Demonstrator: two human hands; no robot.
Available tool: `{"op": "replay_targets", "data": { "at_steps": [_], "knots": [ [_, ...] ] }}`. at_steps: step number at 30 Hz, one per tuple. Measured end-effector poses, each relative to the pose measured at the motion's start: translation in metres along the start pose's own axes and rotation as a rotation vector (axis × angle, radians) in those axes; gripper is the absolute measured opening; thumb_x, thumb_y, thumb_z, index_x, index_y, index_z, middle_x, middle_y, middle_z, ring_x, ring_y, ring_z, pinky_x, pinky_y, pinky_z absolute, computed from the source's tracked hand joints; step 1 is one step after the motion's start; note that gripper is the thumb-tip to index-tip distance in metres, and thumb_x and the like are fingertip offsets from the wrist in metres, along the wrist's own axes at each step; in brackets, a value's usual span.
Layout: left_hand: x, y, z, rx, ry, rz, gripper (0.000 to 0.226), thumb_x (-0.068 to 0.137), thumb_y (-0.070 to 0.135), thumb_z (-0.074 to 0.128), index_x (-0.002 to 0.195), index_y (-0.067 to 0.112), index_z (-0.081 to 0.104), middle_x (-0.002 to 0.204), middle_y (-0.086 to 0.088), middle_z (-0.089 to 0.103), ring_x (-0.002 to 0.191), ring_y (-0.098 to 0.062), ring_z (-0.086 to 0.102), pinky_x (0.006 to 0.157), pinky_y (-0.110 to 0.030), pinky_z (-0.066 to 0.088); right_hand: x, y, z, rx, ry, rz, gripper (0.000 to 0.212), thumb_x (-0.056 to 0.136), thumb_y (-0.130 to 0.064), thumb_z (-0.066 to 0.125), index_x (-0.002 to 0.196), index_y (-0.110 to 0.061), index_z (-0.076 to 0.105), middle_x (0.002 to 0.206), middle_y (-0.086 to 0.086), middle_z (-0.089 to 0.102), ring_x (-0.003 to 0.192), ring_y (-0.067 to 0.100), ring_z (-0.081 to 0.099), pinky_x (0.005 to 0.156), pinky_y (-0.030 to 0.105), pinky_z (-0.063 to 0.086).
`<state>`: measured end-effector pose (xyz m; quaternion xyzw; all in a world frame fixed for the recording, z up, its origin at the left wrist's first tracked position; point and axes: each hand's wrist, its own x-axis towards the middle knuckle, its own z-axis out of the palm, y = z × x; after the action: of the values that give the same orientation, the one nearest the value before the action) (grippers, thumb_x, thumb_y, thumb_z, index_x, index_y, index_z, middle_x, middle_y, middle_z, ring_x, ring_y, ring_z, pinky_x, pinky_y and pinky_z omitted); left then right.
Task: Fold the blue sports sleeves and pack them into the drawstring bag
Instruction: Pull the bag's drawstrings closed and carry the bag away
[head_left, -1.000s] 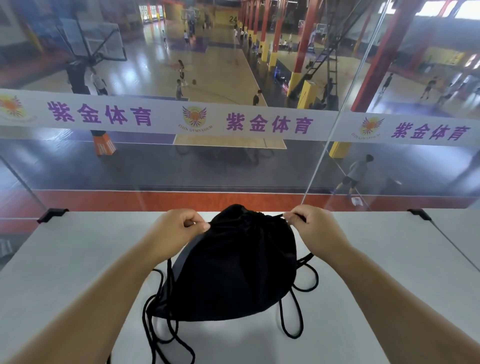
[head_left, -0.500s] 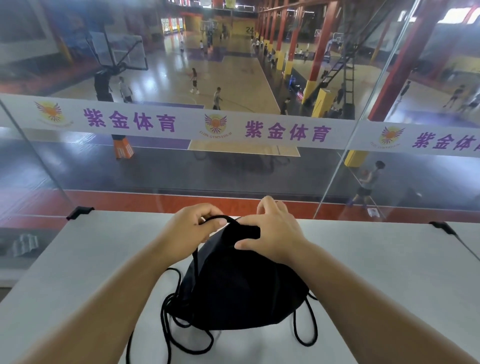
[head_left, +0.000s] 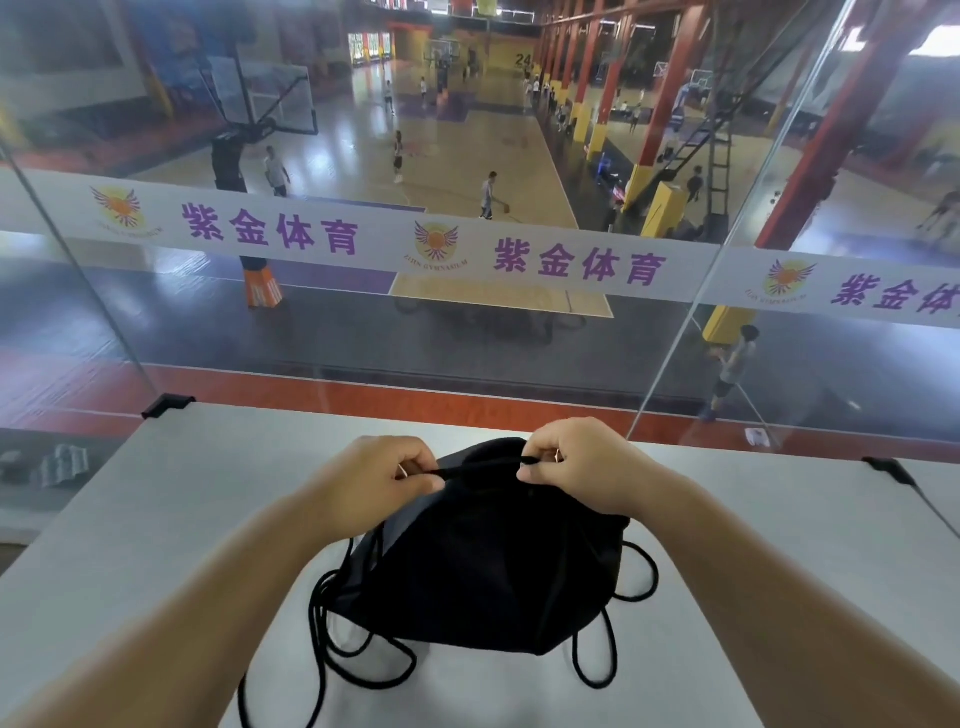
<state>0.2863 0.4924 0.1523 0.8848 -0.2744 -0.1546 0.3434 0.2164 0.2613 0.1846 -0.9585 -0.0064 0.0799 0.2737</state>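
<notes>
A black drawstring bag (head_left: 483, 566) lies on the white table (head_left: 182, 509) in front of me, its gathered mouth pointing away. My left hand (head_left: 379, 475) pinches a black cord at the left of the mouth. My right hand (head_left: 576, 467) pinches the same cord at the right, so a short stretch of cord runs taut between the two hands. Loose loops of cord (head_left: 343, 649) trail off the bag's near-left and right sides. No blue sports sleeves are in sight.
A glass barrier (head_left: 467, 338) with a white banner in purple lettering rises at the table's far edge, held by black clips (head_left: 167, 404). Beyond and below it lies a basketball court with several people.
My hands went from pulling apart at the bag's mouth to meeting over it, and now sit close together holding a short taut piece of cord. The view has tilted upward.
</notes>
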Motion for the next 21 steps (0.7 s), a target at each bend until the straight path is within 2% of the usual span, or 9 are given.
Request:
{"op": "replay_targets", "data": {
  "at_steps": [7,11,16,21],
  "knots": [
    [-0.009,0.007,-0.005,0.178,-0.076,0.054,0.007,0.085,0.037,0.064,0.082,0.031,0.068,0.089,0.016,0.066,0.085,-0.005,0.062,0.084,-0.032,0.053,-0.024,-0.010,-0.019,0.006,0.086,0.023,0.012,0.089,-0.032,0.061,0.086,-0.023,0.068,0.081,-0.003,0.069,0.076,0.013,0.064,0.074,0.026,0.052],
    [-0.021,0.010,-0.015,0.249,-0.107,0.123,0.009,0.085,0.041,0.063,0.083,0.032,0.066,0.088,0.017,0.065,0.084,-0.005,0.061,0.083,-0.033,0.053,-0.047,-0.028,-0.025,-0.019,0.190,0.072,0.012,0.090,-0.030,0.061,0.087,-0.022,0.069,0.082,-0.002,0.069,0.077,0.014,0.064,0.074,0.027,0.052],
    [-0.039,0.015,-0.020,0.333,-0.197,0.208,0.012,0.088,0.041,0.059,0.088,0.031,0.065,0.093,0.015,0.064,0.085,-0.006,0.060,0.081,-0.027,0.052,-0.089,-0.048,-0.022,-0.073,0.284,0.161,0.014,0.092,-0.024,0.057,0.084,-0.023,0.069,0.082,-0.005,0.067,0.079,0.012,0.062,0.071,0.021,0.047],
    [-0.052,0.022,-0.009,0.416,-0.286,0.300,0.010,0.088,0.044,0.057,0.083,0.036,0.061,0.094,0.015,0.061,0.082,-0.005,0.057,0.074,-0.024,0.046,-0.147,-0.061,-0.018,-0.103,0.400,0.293,0.012,0.089,-0.022,0.060,0.086,-0.015,0.070,0.081,0.001,0.067,0.077,0.019,0.060,0.067,0.025,0.045]
  ]
}}
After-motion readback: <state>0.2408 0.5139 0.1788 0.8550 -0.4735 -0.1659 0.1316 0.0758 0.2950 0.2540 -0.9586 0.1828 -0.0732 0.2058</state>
